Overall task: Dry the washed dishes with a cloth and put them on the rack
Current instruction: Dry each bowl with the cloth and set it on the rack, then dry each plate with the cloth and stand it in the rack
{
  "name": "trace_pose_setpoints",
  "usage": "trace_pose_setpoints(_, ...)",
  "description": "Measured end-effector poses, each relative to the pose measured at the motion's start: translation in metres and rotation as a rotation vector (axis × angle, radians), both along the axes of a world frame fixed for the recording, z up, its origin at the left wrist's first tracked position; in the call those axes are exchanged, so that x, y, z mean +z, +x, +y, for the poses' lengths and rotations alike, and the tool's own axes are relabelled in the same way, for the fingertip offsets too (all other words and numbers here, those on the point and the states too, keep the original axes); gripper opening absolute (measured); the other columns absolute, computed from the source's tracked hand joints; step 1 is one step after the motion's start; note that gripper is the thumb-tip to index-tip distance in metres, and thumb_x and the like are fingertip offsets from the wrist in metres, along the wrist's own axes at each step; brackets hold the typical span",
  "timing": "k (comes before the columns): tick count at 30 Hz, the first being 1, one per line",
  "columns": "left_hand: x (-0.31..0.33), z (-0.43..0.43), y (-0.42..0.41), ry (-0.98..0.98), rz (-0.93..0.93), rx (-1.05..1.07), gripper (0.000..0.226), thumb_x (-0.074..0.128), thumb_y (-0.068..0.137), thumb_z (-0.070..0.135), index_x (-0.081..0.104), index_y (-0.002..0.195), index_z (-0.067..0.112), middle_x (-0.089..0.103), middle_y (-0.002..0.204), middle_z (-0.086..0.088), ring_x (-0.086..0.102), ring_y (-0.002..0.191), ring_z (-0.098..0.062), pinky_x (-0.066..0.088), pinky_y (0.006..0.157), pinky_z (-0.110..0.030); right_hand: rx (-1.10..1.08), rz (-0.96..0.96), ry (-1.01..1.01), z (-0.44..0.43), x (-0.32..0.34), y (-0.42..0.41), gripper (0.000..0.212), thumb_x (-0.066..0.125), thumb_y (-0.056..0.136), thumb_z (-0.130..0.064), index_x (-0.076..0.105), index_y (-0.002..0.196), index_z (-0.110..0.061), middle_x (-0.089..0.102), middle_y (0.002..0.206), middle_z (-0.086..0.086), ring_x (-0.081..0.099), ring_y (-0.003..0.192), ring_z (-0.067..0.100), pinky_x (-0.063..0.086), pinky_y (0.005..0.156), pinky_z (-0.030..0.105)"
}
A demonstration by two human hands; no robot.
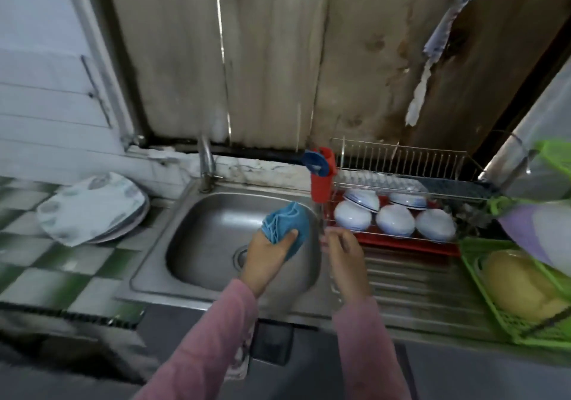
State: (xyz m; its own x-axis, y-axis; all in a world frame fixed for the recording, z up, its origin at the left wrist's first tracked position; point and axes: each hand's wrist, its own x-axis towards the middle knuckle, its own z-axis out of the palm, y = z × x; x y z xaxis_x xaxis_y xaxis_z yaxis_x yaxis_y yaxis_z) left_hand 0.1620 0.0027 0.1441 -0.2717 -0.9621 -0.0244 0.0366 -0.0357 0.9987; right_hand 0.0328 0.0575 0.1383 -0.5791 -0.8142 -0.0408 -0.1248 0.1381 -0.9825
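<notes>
Evidently between dishes: left hand [271, 253] grips cloth [285, 220] over sink [213, 214]; right hand [346, 254] empty, loosely bent, beside rack [401, 156]; 5 bowls [395, 220] inverted to drain.

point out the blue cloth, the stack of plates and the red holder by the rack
blue cloth [287, 219], head view, on the bunched folds above the thumb
stack of plates [92, 208], head view, on the top plate's face
red holder [322, 187], head view, on its front wall below the blue disc

Stained plank wall [272, 60], green-checkered counter [46, 263]
</notes>
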Motion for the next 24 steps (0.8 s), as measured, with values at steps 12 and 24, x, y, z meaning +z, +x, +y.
trace_pose_setpoints(12,-0.05,-0.001,0.255,0.103,0.003,0.39,0.02,0.063,0.094,0.009,0.062,0.109,0.022,0.07,0.105,0.002,0.066,0.09,-0.006,0.054,0.081,-0.021,0.431,-0.035,0.144,-0.055,-0.053,0.245,0.015,0.051,0.101,-0.027,0.062,0.095,-0.018,0.067,0.098,0.003,0.062,0.098,0.02,0.046,0.08,0.021)
trace_pose_setpoints(24,-0.089,-0.078,0.393,0.2,0.059,0.693,0.021,0.066,0.092,0.015,0.058,0.104,0.031,0.068,0.101,0.006,0.065,0.093,-0.014,0.054,0.088,-0.035,0.585,-0.133,0.271,-0.175,-0.098,0.37,0.012,0.049,0.1,-0.028,0.061,0.097,-0.027,0.066,0.104,-0.005,0.062,0.103,0.017,0.051,0.093,0.033)
